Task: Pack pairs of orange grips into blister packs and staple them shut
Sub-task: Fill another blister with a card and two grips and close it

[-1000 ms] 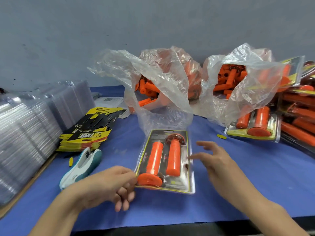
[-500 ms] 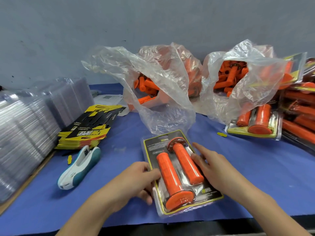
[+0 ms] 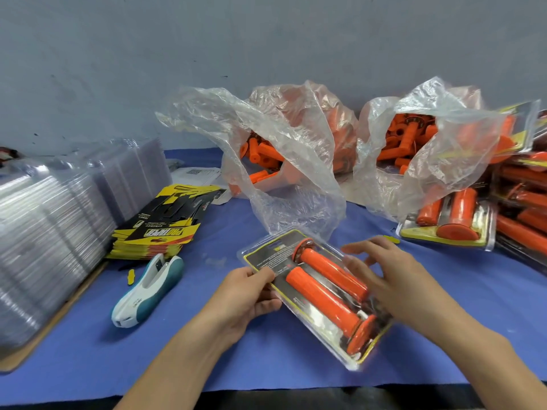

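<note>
A clear blister pack (image 3: 266, 253) with a black-and-yellow card holds two orange grips (image 3: 322, 294) and lies turned diagonally at the table's front centre. My left hand (image 3: 248, 294) pinches the pack's left edge, thumb on top. My right hand (image 3: 393, 279) rests on the pack's right side with straight, spread fingers over the upper grip. A white-and-teal stapler (image 3: 148, 291) lies on the blue cloth to the left of the pack, untouched.
Two open plastic bags of loose orange grips (image 3: 260, 155) (image 3: 405, 140) stand behind. Finished packs (image 3: 455, 220) pile up at the right. A stack of yellow-black cards (image 3: 165, 223) and stacks of empty clear blisters (image 3: 50, 232) sit at the left.
The pack has been rotated further clockwise and pulled toward me. My left hand moved from its bottom corner to its left edge, and my right hand came to lie across its right side.
</note>
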Action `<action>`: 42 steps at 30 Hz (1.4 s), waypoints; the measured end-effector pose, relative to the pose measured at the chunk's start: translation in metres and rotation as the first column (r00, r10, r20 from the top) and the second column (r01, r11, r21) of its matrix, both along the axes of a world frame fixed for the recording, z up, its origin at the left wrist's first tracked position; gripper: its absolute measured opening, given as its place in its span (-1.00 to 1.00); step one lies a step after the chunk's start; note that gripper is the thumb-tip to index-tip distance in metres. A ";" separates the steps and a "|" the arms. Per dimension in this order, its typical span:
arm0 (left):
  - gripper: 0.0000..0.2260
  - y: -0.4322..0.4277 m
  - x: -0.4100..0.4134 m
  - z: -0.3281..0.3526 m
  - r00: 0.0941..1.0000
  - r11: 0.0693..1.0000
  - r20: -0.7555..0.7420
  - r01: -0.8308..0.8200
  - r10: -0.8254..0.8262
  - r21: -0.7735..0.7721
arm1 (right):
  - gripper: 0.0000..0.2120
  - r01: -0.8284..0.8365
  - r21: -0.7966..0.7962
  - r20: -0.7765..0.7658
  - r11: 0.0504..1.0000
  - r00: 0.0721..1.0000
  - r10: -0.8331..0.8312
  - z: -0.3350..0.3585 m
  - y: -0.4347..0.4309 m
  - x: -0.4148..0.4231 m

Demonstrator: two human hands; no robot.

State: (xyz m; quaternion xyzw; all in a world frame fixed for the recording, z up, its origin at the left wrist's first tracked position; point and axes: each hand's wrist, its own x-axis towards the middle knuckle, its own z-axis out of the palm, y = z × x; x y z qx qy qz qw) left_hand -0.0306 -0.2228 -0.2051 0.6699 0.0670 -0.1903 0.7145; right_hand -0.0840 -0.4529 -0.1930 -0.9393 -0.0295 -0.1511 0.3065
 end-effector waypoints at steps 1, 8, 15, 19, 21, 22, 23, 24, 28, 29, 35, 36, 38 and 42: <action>-0.81 -0.001 -0.001 0.000 1.000 1.000 -0.002 -0.021 0.021 -0.018 | -0.80 -0.023 -0.001 0.074 1.000 0.997 0.023 0.005 0.012 -0.007; -0.58 -0.011 -0.010 0.001 0.996 0.986 -0.092 -0.010 -0.006 -0.167 | -0.63 0.041 -0.585 0.236 0.810 0.964 0.122 -0.011 0.071 -0.031; -0.67 -0.005 -0.003 0.004 0.994 0.992 -0.054 -0.098 0.094 -0.076 | -0.70 0.118 -0.574 0.310 0.811 0.947 0.082 -0.022 0.063 -0.031; -0.89 0.010 0.007 0.004 0.995 0.995 -0.034 -0.096 0.096 -0.006 | -0.68 0.163 -0.545 0.333 0.822 0.942 0.034 -0.025 0.052 -0.029; -0.89 0.016 0.009 0.002 1.000 0.998 -0.011 -0.012 0.013 0.065 | -0.66 0.170 -0.548 0.348 0.819 0.937 0.038 -0.028 0.048 -0.028; -0.88 0.018 0.010 0.002 0.999 0.995 -0.009 0.031 -0.030 0.098 | -0.65 0.176 -0.552 0.357 0.815 0.933 0.040 -0.029 0.048 -0.027; -0.87 0.020 0.010 0.003 0.997 0.989 -0.011 0.076 -0.075 0.130 | -0.65 0.183 -0.557 0.366 0.810 0.930 0.041 -0.030 0.047 -0.027; -0.87 0.022 0.010 0.004 0.993 0.979 -0.012 0.122 -0.122 0.163 | -0.65 0.190 -0.561 0.377 0.806 0.925 0.044 -0.031 0.047 -0.027; -0.89 0.030 0.012 0.008 0.954 0.917 -0.014 0.291 -0.299 0.273 | -0.72 0.163 -0.577 0.395 0.800 0.913 0.099 -0.036 0.053 -0.027; -0.89 0.031 0.012 0.008 0.941 0.901 -0.020 0.329 -0.338 0.282 | -0.72 0.144 -0.582 0.389 0.800 0.914 0.119 -0.037 0.055 -0.026; -0.81 0.026 0.016 0.001 0.963 0.916 -0.009 0.259 -0.269 0.306 | -0.65 0.043 -0.541 0.359 0.840 0.915 0.184 -0.039 0.060 -0.017; -0.76 0.023 0.017 0.000 0.970 0.914 0.020 0.222 -0.243 0.339 | -0.63 0.031 -0.530 0.353 0.848 0.917 0.187 -0.039 0.060 -0.016; -0.71 0.017 0.018 -0.004 0.965 0.876 0.141 0.133 -0.221 0.463 | -0.63 0.016 -0.517 0.346 0.856 0.918 0.192 -0.038 0.061 -0.013; -0.69 0.014 0.025 -0.008 0.923 0.767 0.316 -0.039 -0.218 0.640 | -0.73 0.019 -0.524 0.359 0.851 0.912 0.200 -0.040 0.064 -0.011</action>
